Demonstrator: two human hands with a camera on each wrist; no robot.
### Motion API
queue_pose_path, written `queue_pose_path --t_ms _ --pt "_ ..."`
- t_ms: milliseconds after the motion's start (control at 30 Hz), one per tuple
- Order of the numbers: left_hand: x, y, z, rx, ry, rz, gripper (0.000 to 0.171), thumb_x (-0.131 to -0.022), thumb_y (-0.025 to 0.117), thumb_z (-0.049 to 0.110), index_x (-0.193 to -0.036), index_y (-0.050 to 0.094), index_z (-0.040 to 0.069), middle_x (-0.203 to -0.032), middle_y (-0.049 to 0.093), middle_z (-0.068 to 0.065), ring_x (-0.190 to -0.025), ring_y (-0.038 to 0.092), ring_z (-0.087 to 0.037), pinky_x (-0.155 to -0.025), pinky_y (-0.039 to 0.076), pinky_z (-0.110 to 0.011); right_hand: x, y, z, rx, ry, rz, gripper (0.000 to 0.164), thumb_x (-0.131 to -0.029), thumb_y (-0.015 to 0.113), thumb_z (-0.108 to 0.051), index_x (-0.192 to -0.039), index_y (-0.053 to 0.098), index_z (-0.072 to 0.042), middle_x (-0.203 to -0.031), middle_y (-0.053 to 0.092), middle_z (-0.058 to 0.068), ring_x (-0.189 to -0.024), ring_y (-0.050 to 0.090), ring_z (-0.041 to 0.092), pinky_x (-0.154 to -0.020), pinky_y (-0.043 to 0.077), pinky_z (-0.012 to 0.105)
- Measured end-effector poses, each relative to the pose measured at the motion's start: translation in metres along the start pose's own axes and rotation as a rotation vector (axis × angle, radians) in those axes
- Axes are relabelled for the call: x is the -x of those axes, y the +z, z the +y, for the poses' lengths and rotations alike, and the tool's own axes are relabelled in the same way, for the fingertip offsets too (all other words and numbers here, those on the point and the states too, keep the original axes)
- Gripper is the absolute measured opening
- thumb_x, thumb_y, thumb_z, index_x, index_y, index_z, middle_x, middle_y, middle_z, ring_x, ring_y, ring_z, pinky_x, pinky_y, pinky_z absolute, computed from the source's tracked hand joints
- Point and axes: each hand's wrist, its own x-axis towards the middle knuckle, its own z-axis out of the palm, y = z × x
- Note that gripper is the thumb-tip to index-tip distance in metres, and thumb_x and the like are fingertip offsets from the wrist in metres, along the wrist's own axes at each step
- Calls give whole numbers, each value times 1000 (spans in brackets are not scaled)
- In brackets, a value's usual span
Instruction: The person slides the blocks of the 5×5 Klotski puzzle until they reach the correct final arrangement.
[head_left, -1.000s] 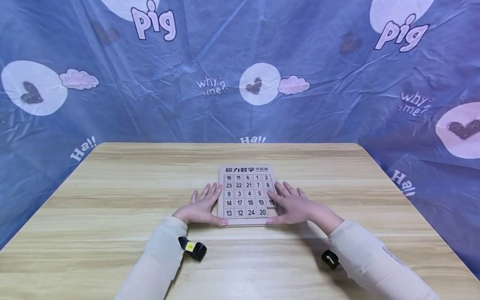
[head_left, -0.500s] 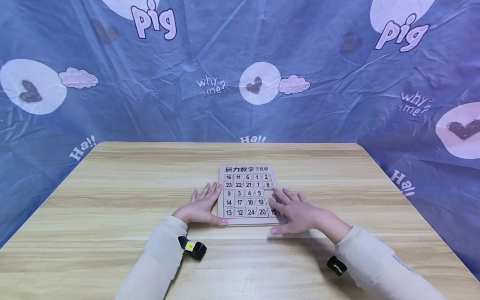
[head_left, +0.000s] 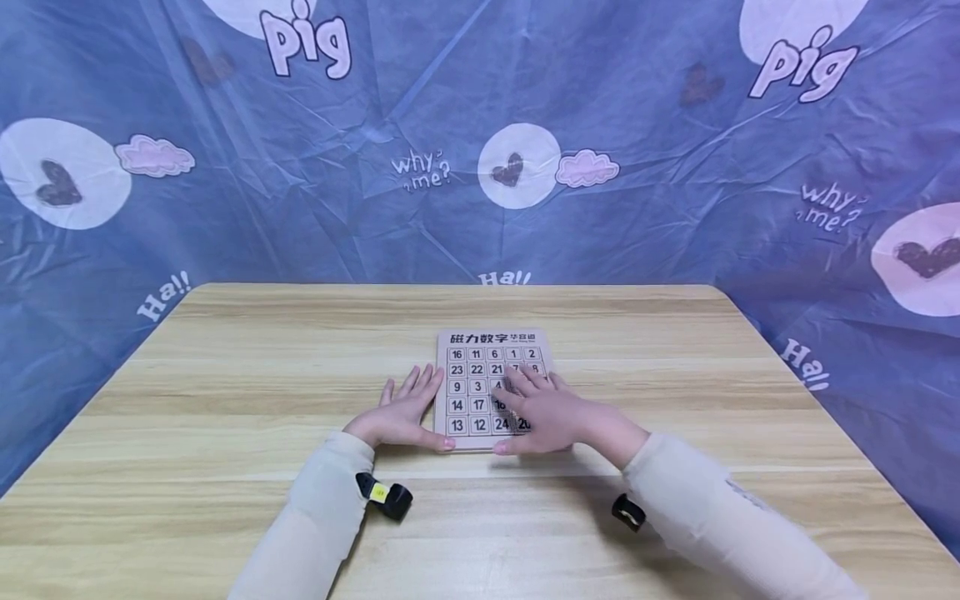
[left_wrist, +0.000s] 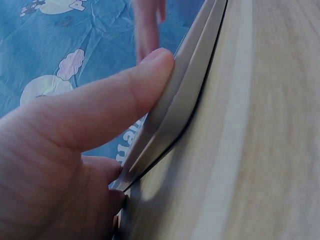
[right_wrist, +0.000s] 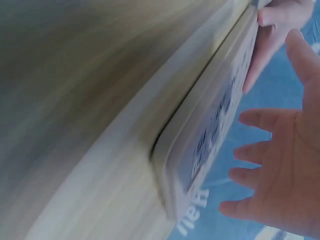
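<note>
The board [head_left: 474,443] lies flat on the counter, near the middle, its numbered tiles [head_left: 477,387] face up. The likeliest trouble is at its 4 o'clock, where the right hand [head_left: 555,414] covers several tiles: with the numbers hidden, a fingertip could nudge the wrong one. A slanted push might also jam a tile against its neighbour. Should the left hand [head_left: 405,418] ease off, a sideways shove could turn the whole board.

The left hand is spread, fingers along the 9 o'clock edge and thumb on the rim at 7 o'clock, bracing rather than pinching. The right reaches in from 4 o'clock, palm down, fingers fanned and pointing towards 11, holding nothing; whether a fingertip touches a tile, I cannot tell. Both sleeves [head_left: 315,508] come up from the counter's [head_left: 225,400] near side, at 7 and 5 o'clock.
</note>
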Motion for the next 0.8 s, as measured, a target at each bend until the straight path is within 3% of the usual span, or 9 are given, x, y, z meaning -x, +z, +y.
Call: queue_pose_path --t_ms 300,800 --pt "-1 1 -1 4 -2 -7 112 -61 67 54 -139 0 8 -142 -7 -13 -127 -13 -25 -94 -15 -49 -33 3 -19 32 14 -23 82 -73 39 -69 -138 23 -20 -141 4 16 -126 2 36 -94 7 59" --pt "0 -1 -1 1 -14 -10 112 -61 66 55 -139 -1 10 -142 -8 -11 -126 -13 -23 -95 -16 -48 -26 10 -10 26 32 -15 84 -71 39 -70 -138 23 -22 -142 6 15 -127 1 35 -94 6 59"
